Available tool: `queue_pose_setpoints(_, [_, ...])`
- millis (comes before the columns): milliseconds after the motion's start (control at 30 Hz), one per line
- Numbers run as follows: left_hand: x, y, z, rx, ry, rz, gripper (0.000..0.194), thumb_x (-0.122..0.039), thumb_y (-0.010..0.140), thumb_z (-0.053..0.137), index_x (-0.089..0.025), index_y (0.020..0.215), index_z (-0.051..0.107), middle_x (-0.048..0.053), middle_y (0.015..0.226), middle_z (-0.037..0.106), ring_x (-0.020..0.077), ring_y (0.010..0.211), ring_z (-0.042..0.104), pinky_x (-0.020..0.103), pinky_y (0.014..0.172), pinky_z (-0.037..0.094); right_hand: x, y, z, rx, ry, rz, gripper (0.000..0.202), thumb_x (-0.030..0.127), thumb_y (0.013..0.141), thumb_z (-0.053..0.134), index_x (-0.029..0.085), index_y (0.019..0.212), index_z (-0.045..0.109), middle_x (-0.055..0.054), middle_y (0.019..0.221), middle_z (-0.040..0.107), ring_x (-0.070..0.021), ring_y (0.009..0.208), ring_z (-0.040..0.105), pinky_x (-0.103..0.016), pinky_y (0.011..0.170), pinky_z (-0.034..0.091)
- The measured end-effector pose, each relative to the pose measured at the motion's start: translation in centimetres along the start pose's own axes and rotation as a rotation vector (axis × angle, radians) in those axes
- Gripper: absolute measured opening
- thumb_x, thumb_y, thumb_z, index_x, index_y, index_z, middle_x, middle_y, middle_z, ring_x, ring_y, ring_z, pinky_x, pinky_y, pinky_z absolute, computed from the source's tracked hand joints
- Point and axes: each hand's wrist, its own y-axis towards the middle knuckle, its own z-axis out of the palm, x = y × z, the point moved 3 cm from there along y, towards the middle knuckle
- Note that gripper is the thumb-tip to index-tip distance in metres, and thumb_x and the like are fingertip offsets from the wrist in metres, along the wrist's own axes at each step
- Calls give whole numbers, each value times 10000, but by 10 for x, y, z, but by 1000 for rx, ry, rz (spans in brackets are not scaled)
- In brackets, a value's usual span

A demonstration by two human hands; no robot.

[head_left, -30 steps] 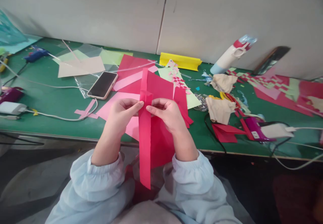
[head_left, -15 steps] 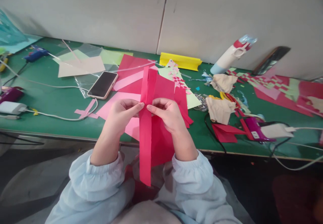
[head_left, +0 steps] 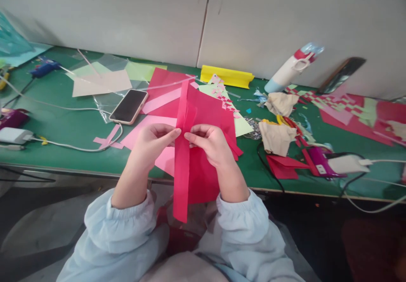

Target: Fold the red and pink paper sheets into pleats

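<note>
A long folded strip of red paper [head_left: 182,176] stands lengthwise between my hands, its near end hanging past the table edge. My left hand [head_left: 158,142] pinches its left side between thumb and fingers. From the right, my right hand [head_left: 207,142] pinches it at the same height, the two thumb tips almost touching. Beyond the hands the strip's folded layers part slightly. Under it lie red paper sheets [head_left: 206,176] and a pink sheet [head_left: 136,136]. The fingertips behind the strip are partly hidden.
A phone [head_left: 129,106] lies left of the papers, with a white cable [head_left: 79,147] nearby. To the right are scissors [head_left: 285,122], cloth-like beige pieces [head_left: 277,138] and a purple power strip [head_left: 320,163]. A bottle [head_left: 288,68] and a yellow folded piece [head_left: 226,76] stand near the wall.
The red strip's near end has risen slightly and shifted a little left. Its layers beyond my fingers look more bent. Both hands keep their pinch in nearly the same place.
</note>
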Motion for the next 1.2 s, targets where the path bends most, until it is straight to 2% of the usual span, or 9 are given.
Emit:
queue_pose_setpoints(167, [-2, -1, 0, 34, 61, 23, 254, -390, 674, 783, -154, 630, 701, 6, 590, 615, 103, 559, 547, 218, 544, 491, 1, 0, 0, 3, -5, -14, 358, 415, 563, 867, 175, 724, 656, 23, 690, 628, -97, 587, 560, -262, 590, 517])
queue_pose_setpoints(467, [2, 1, 3, 43, -117, -43, 241, -351, 642, 817, -158, 598, 679, -18, 562, 587, 64, 513, 498, 182, 510, 448, 5, -1, 1, 45, -27, -94, 280, 391, 641, 832, 200, 707, 639, 40, 688, 604, -101, 622, 565, -271, 665, 523])
queue_pose_setpoints(767, [5, 2, 1, 20, -101, -18, 237, -368, 669, 813, -156, 646, 709, -4, 591, 626, 73, 543, 535, 179, 526, 469, 1, -2, 1, 50, -11, 49, 373, 386, 530, 892, 172, 748, 678, 20, 697, 637, -109, 629, 590, -255, 596, 532])
queue_pose_setpoints(1000, [4, 2, 2, 12, -122, -23, 224, -353, 667, 815, -156, 646, 710, -12, 593, 626, 58, 544, 530, 153, 521, 455, 0, -1, 2, 31, -33, -18, 339, 401, 572, 867, 173, 733, 674, 23, 685, 624, -109, 640, 576, -249, 599, 516])
queue_pose_setpoints(1200, [7, 3, 2, -22, -142, -43, 256, -370, 636, 825, -146, 654, 702, -6, 619, 626, 75, 567, 550, 181, 552, 478, 5, -3, 3, 55, -44, -74, 293, 392, 622, 838, 189, 693, 639, 39, 659, 599, -99, 615, 564, -254, 630, 517])
